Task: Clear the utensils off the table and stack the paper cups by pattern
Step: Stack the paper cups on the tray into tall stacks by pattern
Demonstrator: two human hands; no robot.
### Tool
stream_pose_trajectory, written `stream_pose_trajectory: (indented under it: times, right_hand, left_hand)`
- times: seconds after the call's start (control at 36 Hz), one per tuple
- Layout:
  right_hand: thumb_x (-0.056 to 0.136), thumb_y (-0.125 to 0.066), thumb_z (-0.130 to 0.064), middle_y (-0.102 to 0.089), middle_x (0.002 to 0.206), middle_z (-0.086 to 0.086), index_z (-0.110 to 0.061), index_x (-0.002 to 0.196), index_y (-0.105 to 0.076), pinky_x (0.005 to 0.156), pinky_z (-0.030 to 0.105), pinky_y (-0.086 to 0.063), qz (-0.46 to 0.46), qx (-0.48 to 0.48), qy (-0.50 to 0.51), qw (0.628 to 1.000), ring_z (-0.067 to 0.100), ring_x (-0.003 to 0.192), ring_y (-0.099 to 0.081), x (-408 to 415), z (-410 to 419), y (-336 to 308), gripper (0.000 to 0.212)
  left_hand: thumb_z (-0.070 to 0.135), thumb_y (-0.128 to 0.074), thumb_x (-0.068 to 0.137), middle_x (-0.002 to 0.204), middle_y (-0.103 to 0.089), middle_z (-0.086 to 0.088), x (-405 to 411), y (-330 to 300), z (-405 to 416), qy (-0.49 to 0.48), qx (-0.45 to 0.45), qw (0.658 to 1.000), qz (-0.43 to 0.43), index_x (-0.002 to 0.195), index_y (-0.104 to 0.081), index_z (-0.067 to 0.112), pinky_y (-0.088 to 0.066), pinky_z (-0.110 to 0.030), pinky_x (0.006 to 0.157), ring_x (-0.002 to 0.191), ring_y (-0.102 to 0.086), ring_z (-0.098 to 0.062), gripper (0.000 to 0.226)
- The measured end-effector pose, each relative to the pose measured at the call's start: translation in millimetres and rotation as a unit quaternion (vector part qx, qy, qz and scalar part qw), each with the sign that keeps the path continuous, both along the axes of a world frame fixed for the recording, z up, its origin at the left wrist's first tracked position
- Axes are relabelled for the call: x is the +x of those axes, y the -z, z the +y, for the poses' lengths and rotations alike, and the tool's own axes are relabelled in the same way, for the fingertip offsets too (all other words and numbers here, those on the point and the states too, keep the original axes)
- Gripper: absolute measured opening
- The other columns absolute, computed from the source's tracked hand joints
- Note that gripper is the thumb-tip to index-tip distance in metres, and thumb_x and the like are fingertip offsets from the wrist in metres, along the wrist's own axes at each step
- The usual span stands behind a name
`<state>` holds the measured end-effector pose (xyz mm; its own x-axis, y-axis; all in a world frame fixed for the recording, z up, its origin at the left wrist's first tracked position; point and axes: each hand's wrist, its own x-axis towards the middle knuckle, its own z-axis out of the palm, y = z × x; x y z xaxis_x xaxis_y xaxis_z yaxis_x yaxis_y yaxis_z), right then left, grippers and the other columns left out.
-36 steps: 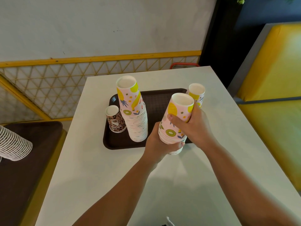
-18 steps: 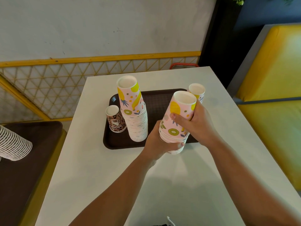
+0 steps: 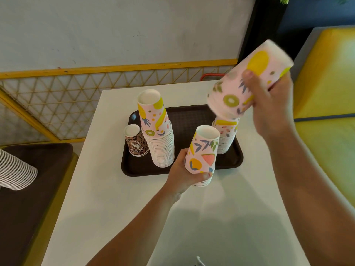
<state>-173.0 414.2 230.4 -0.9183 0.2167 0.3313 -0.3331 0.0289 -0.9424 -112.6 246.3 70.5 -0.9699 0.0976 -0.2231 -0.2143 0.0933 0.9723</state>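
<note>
My right hand (image 3: pixel 269 104) grips a short stack of pink fruit-pattern cups (image 3: pixel 244 87), lifted and tilted above the tray's right side. My left hand (image 3: pixel 184 171) holds another short stack of pink cups (image 3: pixel 203 150) upright at the tray's front edge. On the dark brown tray (image 3: pixel 184 120) stand a tall stack of fruit-pattern cups (image 3: pixel 157 131), a small leopard-print cup (image 3: pixel 135 141) to its left, and a lower fruit-pattern stack (image 3: pixel 225 135) at the right, partly hidden by the lifted cups.
The white table (image 3: pixel 119 198) carries the tray. To the left, a dark seat (image 3: pixel 28 198) holds a lying stack of white cups (image 3: pixel 15 169). A yellow bench (image 3: pixel 326 116) is at the right, and a lattice fence (image 3: pixel 57 96) lies behind.
My right hand has pulled the upper cups off the held stack and raised them up and to the right. My left hand keeps the lower cups.
</note>
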Motion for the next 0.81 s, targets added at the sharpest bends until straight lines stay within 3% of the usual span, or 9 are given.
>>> stream_pose_trajectory:
  times: [0.08, 0.25, 0.31, 0.39, 0.47, 0.56, 0.67, 0.81]
  right_hand:
    - [0.074, -0.071, -0.032, -0.064, 0.109, 0.004, 0.000, 0.126, -0.042, 0.081, 0.029, -0.056, 0.012, 0.026, 0.069, 0.997, 0.012, 0.100, -0.065, -15, 6, -7, 0.068]
    - [0.079, -0.072, -0.021, -0.055, 0.111, -0.006, -0.014, 0.131, -0.038, 0.073, 0.008, -0.050, -0.018, 0.109, 0.098, 0.989, -0.001, 0.095, -0.057, -41, 4, 27, 0.063]
    - [0.078, -0.073, -0.022, -0.055, 0.114, -0.003, -0.015, 0.130, -0.038, 0.077, 0.014, -0.051, -0.038, 0.125, 0.095, 0.987, 0.006, 0.100, -0.057, -45, 4, 42, 0.063]
    - [0.075, -0.075, -0.024, -0.055, 0.112, -0.002, -0.015, 0.125, -0.040, 0.088, 0.035, -0.053, -0.070, 0.141, 0.090, 0.984, 0.013, 0.102, -0.057, -52, 7, 65, 0.061]
    - [0.072, -0.077, -0.027, -0.054, 0.121, 0.003, -0.018, 0.127, -0.037, 0.092, 0.045, -0.051, -0.108, 0.171, 0.068, 0.977, 0.019, 0.111, -0.054, -55, 9, 82, 0.069]
    - [0.073, -0.077, -0.028, -0.046, 0.129, 0.002, -0.019, 0.131, -0.036, 0.096, 0.036, -0.046, -0.108, 0.193, 0.063, 0.973, 0.014, 0.116, -0.046, -50, 12, 88, 0.072]
    - [0.082, -0.065, -0.041, -0.046, 0.135, -0.003, -0.020, 0.132, -0.038, 0.098, 0.022, -0.036, -0.037, 0.183, 0.121, 0.975, 0.008, 0.124, -0.043, -22, 5, 78, 0.061]
    - [0.067, -0.057, -0.060, -0.055, 0.123, -0.009, -0.025, 0.126, -0.043, 0.089, 0.022, -0.046, -0.057, 0.176, 0.005, 0.983, 0.006, 0.112, -0.054, 27, -19, 69, 0.070]
  left_hand:
    - [0.021, -0.086, 0.049, 0.109, -0.066, 0.005, 0, 0, 0, -0.009, -0.004, 1.000, 0.002, 0.119, -0.050, 0.023, -0.054, -0.023, 0.080, 0.101, -0.064, -0.011, 0.079]
    - [0.010, -0.088, 0.058, 0.109, -0.064, 0.008, -2, -3, 3, -0.001, -0.011, 1.000, 0.014, 0.114, -0.047, 0.030, -0.054, -0.018, 0.078, 0.101, -0.062, -0.008, 0.072]
    - [0.016, -0.087, 0.054, 0.111, -0.063, 0.007, -3, -4, 3, 0.001, -0.010, 1.000, 0.017, 0.118, -0.047, 0.027, -0.055, -0.022, 0.082, 0.104, -0.062, -0.011, 0.076]
    - [0.025, -0.085, 0.049, 0.111, -0.063, 0.008, -4, -6, 4, -0.002, -0.012, 1.000, 0.018, 0.118, -0.047, 0.027, -0.054, -0.023, 0.083, 0.105, -0.062, -0.010, 0.079]
    - [0.019, -0.088, 0.053, 0.113, -0.062, 0.006, -5, -7, 6, -0.003, -0.031, 0.999, 0.027, 0.120, -0.045, 0.024, -0.054, -0.024, 0.087, 0.107, -0.061, -0.012, 0.079]
    - [0.007, -0.086, 0.063, 0.113, -0.061, 0.006, -5, -6, 6, -0.002, -0.037, 0.999, 0.029, 0.121, -0.044, 0.023, -0.053, -0.023, 0.087, 0.108, -0.059, -0.014, 0.073]
    - [0.013, -0.087, 0.058, 0.112, -0.062, 0.004, -4, -7, 8, -0.010, -0.029, 0.999, 0.035, 0.120, -0.045, 0.022, -0.054, -0.026, 0.086, 0.107, -0.060, -0.015, 0.076]
    - [0.025, -0.085, 0.045, 0.103, -0.065, 0.009, -3, -10, 10, -0.034, 0.002, 0.999, 0.041, 0.112, -0.050, 0.028, -0.052, -0.015, 0.071, 0.093, -0.064, -0.004, 0.076]
